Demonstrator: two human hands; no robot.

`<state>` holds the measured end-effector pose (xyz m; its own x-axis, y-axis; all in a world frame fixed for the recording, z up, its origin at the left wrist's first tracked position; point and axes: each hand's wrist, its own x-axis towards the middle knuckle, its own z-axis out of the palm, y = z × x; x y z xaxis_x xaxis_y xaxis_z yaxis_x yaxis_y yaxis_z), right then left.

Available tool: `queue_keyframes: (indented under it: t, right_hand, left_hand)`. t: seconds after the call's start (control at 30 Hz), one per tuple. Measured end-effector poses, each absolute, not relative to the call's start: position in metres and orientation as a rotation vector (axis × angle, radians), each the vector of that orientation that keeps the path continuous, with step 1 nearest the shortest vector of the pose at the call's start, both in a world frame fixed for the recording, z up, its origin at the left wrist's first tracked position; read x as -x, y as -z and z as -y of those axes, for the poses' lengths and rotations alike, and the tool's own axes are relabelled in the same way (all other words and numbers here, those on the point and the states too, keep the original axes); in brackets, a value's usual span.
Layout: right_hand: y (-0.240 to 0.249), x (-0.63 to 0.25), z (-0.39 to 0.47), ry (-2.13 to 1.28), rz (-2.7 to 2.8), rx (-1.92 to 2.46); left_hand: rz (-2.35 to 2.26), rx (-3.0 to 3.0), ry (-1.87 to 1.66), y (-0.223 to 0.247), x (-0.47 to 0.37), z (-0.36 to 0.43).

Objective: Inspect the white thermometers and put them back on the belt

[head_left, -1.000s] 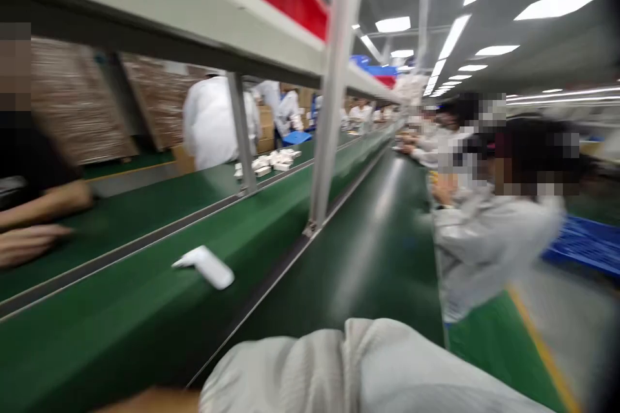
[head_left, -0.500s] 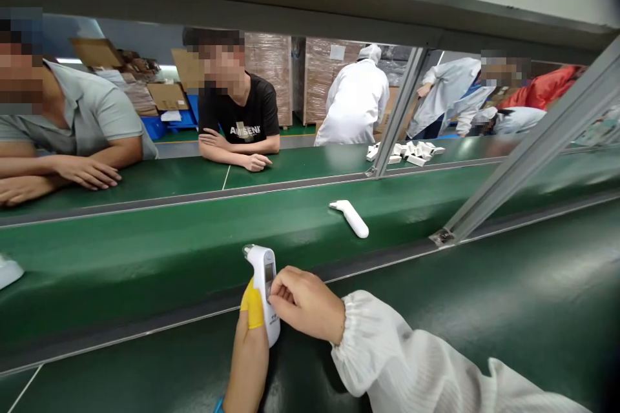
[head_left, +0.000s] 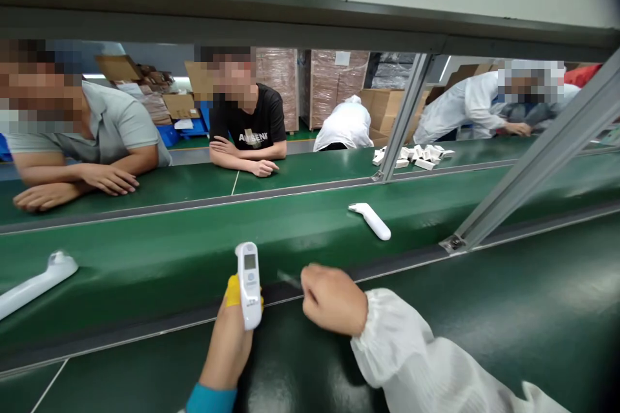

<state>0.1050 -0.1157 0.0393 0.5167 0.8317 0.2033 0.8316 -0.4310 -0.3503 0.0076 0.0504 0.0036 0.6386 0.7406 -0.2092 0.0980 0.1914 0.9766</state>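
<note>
My left hand (head_left: 231, 326), with yellow covers on its fingers, is closed round a white ear thermometer (head_left: 250, 303). The thermometer stands upright, its small grey screen and buttons facing me. To its right, apart from it, my right hand (head_left: 332, 300) is pinched shut, in a white gathered sleeve. From its fingertips a thin clear strip of film (head_left: 289, 279) sticks out toward the thermometer, faint and blurred. A second white thermometer (head_left: 372, 221) lies on the green belt (head_left: 194, 258) beyond my right hand. Another thermometer (head_left: 41, 282) lies on the belt at the left.
Metal posts (head_left: 404, 119) rise from the line's edges, and a beam (head_left: 310, 29) crosses overhead. Across the belt two people lean on the far green bench (head_left: 300, 164). Several small white boxes (head_left: 423, 156) are piled there. People in white coats bend over farther back.
My right hand has moved right, away from the thermometer, with the clear strip now showing. My left hand has turned the screen toward me. The left belt thermometer has come further into view.
</note>
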Motion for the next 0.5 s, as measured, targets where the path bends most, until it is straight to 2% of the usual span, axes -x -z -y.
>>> queue_keyframes:
  t: [0.1, 0.2, 0.27, 0.37, 0.5]
  right_hand:
    - [-0.007, -0.067, 0.113, -0.366, 1.902, 2.260]
    - [0.020, -0.043, 0.106, -0.547, 2.039, 2.259]
    - [0.025, -0.045, 0.104, -0.665, 2.133, 2.086]
    - [0.018, -0.064, 0.105, -0.899, 2.062, 1.857]
    - [0.004, -0.079, 0.108, -1.113, 1.655, 1.859]
  left_hand:
    - [-0.862, -1.812, -0.586, -0.010, -0.024, -0.096]
    - [-1.003, -2.076, -0.596, -0.006, -0.048, -0.128]
    - [-1.118, -2.172, -0.573, 0.001, -0.063, -0.140]
    - [-1.252, -2.256, -0.529, 0.008, -0.070, -0.160]
    - [-1.498, -2.327, -0.627, -0.007, -0.031, -0.215]
